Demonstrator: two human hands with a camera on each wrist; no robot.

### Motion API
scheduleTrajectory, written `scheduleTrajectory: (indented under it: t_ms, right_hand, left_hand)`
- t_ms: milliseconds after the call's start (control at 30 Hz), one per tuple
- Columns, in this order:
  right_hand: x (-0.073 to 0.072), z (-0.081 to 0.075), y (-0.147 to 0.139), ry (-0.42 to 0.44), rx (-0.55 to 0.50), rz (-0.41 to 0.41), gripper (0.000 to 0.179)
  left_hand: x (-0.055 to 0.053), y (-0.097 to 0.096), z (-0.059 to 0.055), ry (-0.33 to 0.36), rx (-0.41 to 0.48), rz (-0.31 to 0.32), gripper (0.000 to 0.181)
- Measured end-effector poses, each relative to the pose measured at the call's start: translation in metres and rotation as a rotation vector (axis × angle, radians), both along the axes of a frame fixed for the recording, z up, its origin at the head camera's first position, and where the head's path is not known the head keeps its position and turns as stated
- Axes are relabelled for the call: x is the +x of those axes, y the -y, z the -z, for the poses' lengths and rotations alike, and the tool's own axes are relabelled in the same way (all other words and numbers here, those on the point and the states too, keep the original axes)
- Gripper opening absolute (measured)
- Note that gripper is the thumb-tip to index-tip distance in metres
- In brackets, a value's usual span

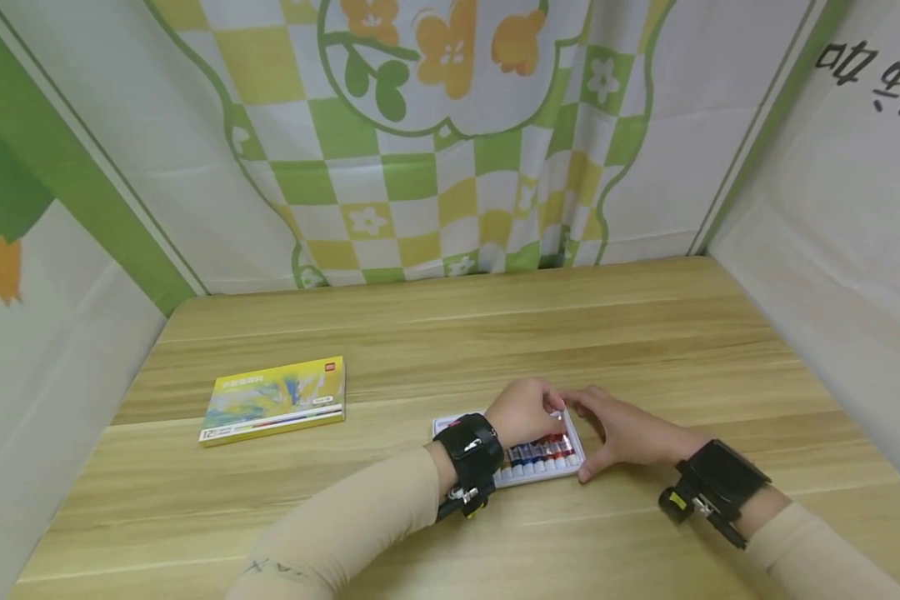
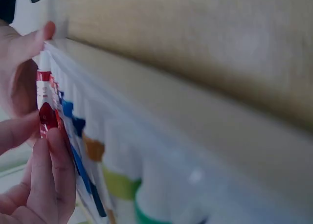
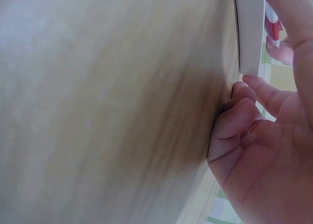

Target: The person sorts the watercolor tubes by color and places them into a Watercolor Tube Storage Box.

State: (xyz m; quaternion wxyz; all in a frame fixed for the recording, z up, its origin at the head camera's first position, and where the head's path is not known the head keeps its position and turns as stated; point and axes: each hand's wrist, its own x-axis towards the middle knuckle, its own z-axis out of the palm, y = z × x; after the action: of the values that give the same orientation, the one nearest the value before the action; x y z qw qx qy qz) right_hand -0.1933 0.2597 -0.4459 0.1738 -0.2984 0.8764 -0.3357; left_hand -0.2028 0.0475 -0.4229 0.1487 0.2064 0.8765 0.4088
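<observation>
A white plastic tray (image 1: pixel 540 477) holds a row of small paint tubes (image 1: pixel 534 454) with white caps and coloured bands. At its right end, my left hand (image 1: pixel 523 412) pinches a red paint tube (image 2: pixel 44 89) between thumb and fingers; in the left wrist view the tube lies at the end of the row, cap toward the near rim. My right hand (image 1: pixel 633 429) holds the tray's right end, the thumb at the near corner and a fingertip at the far one. Its other fingers curl against the table in the right wrist view. My left hand and wrist cover the tray's left part.
A yellow paint box (image 1: pixel 273 400) with a painted cover lies flat on the wooden table (image 1: pixel 420 333), left of the tray. Printed curtains (image 1: pixel 450 183) hang behind the table and along both sides. Black camera bands (image 1: pixel 723 479) sit on both wrists.
</observation>
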Motion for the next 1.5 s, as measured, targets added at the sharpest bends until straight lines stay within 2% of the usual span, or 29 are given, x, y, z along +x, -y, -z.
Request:
scheduleTrajectory:
  t_ms: [67,167,433,733,933,1133,1333,1500]
  right_hand:
    - [0.0,0.0,0.0,0.006,-0.006,0.001,0.108]
    - [0.0,0.001,0.0,0.011,-0.017,-0.001,0.108]
    - [0.001,0.0,0.0,-0.013,0.0,-0.001,0.108]
    - [0.0,0.002,0.003,-0.054,0.025,-0.011,0.099]
    - [0.0,0.003,0.002,-0.038,0.012,-0.009,0.104]
    - [-0.001,0.003,0.002,-0.03,0.008,0.001,0.089]
    - [-0.001,0.004,0.0,-0.032,0.027,0.01,0.102]
    - [-0.002,0.001,0.0,-0.044,0.034,0.006,0.109]
  left_hand:
    - [-0.001,-0.002,-0.001,-0.045,-0.063,0.023,0.021]
    - [-0.003,-0.006,0.0,-0.072,-0.121,0.057,0.024]
    - [-0.007,-0.012,0.004,-0.061,-0.177,0.111,0.034]
    - [-0.007,-0.012,-0.003,-0.141,-0.274,0.192,0.034]
    - [-0.009,-0.011,-0.007,-0.123,-0.304,0.196,0.038]
    - [-0.013,-0.017,-0.012,-0.108,-0.378,0.231,0.03]
    - [-0.015,-0.019,-0.015,-0.102,-0.424,0.265,0.048]
    - [-0.017,-0.021,-0.014,-0.105,-0.418,0.268,0.048]
